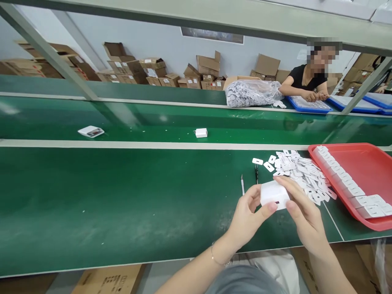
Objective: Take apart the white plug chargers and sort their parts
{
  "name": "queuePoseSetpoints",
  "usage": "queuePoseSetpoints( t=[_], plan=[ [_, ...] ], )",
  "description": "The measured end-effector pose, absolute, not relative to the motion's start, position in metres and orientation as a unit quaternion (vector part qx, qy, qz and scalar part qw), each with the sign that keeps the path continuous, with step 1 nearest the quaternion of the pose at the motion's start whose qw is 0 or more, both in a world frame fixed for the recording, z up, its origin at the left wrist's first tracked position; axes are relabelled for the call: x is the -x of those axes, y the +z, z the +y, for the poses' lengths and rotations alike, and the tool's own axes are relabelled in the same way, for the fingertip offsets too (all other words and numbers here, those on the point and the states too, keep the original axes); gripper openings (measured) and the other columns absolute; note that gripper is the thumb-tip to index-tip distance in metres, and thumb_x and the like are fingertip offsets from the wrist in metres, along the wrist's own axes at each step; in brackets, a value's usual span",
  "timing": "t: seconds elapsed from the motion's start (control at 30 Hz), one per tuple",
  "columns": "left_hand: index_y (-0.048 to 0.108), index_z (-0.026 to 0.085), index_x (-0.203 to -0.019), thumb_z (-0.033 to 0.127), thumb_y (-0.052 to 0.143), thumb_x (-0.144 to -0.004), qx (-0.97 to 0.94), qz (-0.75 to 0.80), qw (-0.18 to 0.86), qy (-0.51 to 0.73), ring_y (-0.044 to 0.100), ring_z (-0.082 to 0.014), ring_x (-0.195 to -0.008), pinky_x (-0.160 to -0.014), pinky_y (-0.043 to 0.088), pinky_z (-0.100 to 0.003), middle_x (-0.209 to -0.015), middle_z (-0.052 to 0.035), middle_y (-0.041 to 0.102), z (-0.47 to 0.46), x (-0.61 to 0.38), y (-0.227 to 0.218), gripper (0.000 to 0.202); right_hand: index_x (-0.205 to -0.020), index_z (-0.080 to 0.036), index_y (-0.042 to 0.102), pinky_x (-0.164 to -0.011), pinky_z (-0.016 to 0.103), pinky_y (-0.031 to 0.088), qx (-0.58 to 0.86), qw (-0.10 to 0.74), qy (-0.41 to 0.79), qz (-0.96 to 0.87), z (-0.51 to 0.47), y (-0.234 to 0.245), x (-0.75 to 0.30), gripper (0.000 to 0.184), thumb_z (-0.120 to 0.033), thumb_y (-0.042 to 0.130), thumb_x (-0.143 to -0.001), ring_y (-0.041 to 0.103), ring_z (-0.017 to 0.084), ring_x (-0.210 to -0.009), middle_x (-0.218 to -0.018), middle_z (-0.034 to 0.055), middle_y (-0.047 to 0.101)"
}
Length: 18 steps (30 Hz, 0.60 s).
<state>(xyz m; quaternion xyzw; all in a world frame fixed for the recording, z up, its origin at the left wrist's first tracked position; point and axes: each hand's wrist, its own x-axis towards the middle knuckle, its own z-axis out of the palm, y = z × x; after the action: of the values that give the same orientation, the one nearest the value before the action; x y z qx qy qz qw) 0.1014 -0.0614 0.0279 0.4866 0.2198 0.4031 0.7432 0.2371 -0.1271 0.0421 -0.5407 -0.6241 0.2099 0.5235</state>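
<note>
Both my hands hold one white charger block [273,194] just above the green bench near its front edge. My left hand [247,216] grips its left side with thumb and fingers. My right hand [301,212] pinches its right side, thumb under and fingers over the top. A heap of small white flat stickers [301,173] lies just behind my right hand. A red tray [370,163] at the right carries a row of white charger blocks [346,181].
Tweezers [256,173] and a thin white tool [242,184] lie behind my left hand. On the conveyor belt [137,122] sit a white charger [201,132] and a flat white item [91,131]. Across it, another person [306,79] works over blue trays [309,106] beside a bag of parts [252,93].
</note>
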Motion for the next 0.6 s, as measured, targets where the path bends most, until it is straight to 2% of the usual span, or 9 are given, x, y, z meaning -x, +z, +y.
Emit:
queuePoseSetpoints(
  t=[0.13,0.2,0.3,0.4,0.6],
  plan=[
    [0.054,0.02,-0.116,0.036,0.078,-0.07,-0.501,0.228,0.721,0.421,0.059,-0.0224,-0.107,-0.092,0.047,-0.03,-0.116,-0.0089,0.063,-0.064,-0.098,0.025,0.054,-0.133,-0.038,0.047,-0.109,0.033,0.036,0.537,0.515,0.212,-0.633,-0.125,0.037,-0.24,0.039,-0.025,0.042,-0.097,0.039,0.018,-0.133,-0.14,-0.0041,0.048],
    [0.053,0.02,-0.118,0.031,0.078,-0.07,-0.507,0.229,0.713,0.427,0.058,-0.0227,-0.108,-0.094,0.046,-0.031,-0.119,-0.0093,0.061,-0.066,-0.095,0.026,0.056,-0.137,-0.036,0.043,-0.111,0.035,0.034,0.533,0.5,0.203,-0.651,-0.126,0.038,-0.241,0.042,-0.023,0.04,-0.097,0.036,0.018,-0.135,-0.143,-0.0036,0.045],
    [0.055,0.02,-0.115,0.027,0.076,-0.072,-0.518,0.221,0.705,0.431,0.06,-0.0219,-0.104,-0.091,0.047,-0.03,-0.114,-0.0083,0.063,-0.069,-0.093,0.031,0.048,-0.141,-0.033,0.036,-0.111,0.04,0.034,0.518,0.466,0.176,-0.696,-0.129,0.042,-0.242,0.046,-0.02,0.038,-0.097,0.031,0.021,-0.137,-0.147,-0.0009,0.039],
    [0.056,0.021,-0.113,0.027,0.074,-0.075,-0.512,0.206,0.707,0.442,0.06,-0.0208,-0.1,-0.086,0.048,-0.027,-0.11,-0.0068,0.063,-0.073,-0.092,0.036,0.042,-0.14,-0.031,0.037,-0.107,0.045,0.036,0.497,0.449,0.149,-0.727,-0.132,0.047,-0.24,0.047,-0.017,0.037,-0.095,0.031,0.025,-0.136,-0.148,0.0021,0.036],
    [0.058,0.02,-0.109,0.026,0.076,-0.071,-0.5,0.189,0.697,0.478,0.059,-0.0208,-0.091,-0.077,0.048,-0.026,-0.102,-0.0065,0.062,-0.08,-0.094,0.044,0.043,-0.133,-0.027,0.044,-0.101,0.052,0.035,0.437,0.508,0.07,-0.739,-0.129,0.052,-0.23,0.043,-0.014,0.037,-0.093,0.042,0.031,-0.125,-0.139,0.0082,0.042]
  ],
)
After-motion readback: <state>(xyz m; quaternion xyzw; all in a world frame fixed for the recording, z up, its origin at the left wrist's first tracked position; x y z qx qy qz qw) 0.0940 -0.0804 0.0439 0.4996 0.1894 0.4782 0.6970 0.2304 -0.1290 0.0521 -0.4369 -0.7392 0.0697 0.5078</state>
